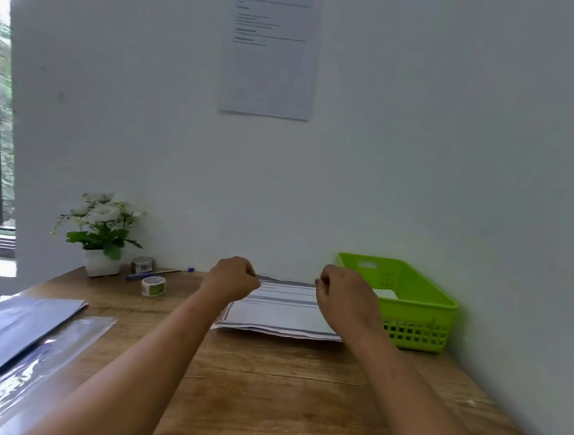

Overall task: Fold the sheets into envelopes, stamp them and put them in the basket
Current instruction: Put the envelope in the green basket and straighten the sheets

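Observation:
A printed sheet (281, 314) lies on the wooden desk (265, 387) near the wall, on top of other sheets. My left hand (232, 278) pinches its far left corner and my right hand (345, 294) pinches its far right corner, both with fingers closed. The far edge of the sheet is lifted slightly off the desk. To the right stands a green plastic basket (417, 327) with a white paper inside it. Two rolls of stickers (153, 285) sit to the left, one behind the other.
A potted plant with white flowers (102, 233) stands at the back left, with a blue pen (138, 276) and a pencil beside it. Clear plastic sleeves (18, 343) cover the desk's left side. A printed notice (269, 49) hangs on the wall.

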The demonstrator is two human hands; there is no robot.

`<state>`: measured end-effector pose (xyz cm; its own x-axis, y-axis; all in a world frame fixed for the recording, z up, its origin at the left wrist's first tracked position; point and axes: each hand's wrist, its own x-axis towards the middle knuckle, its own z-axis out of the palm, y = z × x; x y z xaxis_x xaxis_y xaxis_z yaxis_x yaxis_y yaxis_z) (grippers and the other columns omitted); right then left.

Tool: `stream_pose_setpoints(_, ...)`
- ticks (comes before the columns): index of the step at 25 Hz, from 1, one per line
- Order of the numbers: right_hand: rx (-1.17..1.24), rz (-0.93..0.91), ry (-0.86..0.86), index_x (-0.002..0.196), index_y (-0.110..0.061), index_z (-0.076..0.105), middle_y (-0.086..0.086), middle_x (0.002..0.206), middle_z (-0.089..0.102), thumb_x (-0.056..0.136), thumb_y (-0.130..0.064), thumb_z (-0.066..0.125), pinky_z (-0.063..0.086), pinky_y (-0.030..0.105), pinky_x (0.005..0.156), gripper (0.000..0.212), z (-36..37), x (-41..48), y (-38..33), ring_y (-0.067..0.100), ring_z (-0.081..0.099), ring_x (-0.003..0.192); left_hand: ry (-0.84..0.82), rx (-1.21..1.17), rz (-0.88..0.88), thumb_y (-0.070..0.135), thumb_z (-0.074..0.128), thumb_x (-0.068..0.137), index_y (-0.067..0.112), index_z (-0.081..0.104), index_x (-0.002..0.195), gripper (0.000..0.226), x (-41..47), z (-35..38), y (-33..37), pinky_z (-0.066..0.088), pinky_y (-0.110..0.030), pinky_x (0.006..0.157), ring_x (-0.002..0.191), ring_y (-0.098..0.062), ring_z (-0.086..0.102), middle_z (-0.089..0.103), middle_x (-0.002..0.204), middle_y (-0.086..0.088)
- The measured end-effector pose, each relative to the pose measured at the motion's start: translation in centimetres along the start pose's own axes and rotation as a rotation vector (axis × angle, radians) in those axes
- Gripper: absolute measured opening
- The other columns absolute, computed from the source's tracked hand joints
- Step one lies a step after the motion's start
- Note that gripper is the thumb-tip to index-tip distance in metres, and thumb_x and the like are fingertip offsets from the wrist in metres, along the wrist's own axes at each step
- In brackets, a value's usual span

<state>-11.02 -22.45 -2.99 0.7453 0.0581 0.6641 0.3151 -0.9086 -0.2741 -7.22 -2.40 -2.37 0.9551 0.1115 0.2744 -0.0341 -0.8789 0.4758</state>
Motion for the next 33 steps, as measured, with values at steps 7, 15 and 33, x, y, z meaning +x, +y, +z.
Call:
stream_pose_setpoints(7, 0.071, 0.184, -0.55, 0.138, -0.008, 0.044, 0.013, 0.144, 0.043, 0.091, -0.03, 0.058, 0.036, 0.03, 0.107, 0.055, 4.9, 4.0, -0.3, 0.027, 0.042, 0.132, -0.182, -0.144, -0.034, 0.04, 0.061, 0.088, 0.014, 0.04, 0.138, 0.06, 0.0, 1.3, -4.7, 0.037, -0.028, 0.1, 0.125, -0.024, 0.047, 0.049, 0.14, -0.008)
stream_pose_setpoints(15, 0.228, 0.637, -0.404, 0.143, -0.012, 0.032, 0.015, 0.149, 0.03, 0.08, -0.044, 0.067, 0.035, 0.039, 0.109, 0.079, 12.5, 6.5, 1.2, 0.034, 0.036, 0.134, -0.401, 0.137, 0.015, 0.068, 0.042, 0.085, 0.034, 0.003, 0.15, 0.083, 0.5, 2.8, -6.2, 0.009, -0.05, 0.117, 0.146, -0.029, 0.009, 0.009, 0.159, -0.004)
stream_pose_setpoints(33, 0.99, 0.413, -0.004, 0.129, -0.02, 0.055, 0.005, 0.128, 0.053, 0.08, 0.013, 0.058, 0.044, 0.026, 0.087, 0.059, 7.5, 5.8, 0.0, 0.023, 0.052, 0.117, -0.1, -0.364, 0.125, 0.028, 0.08, 0.071, 0.031, -0.001, 0.15, 0.113, -0.3, 2.6, -6.7, 0.022, -0.034, 0.115, 0.14, -0.023, 0.025, 0.018, 0.156, -0.004)
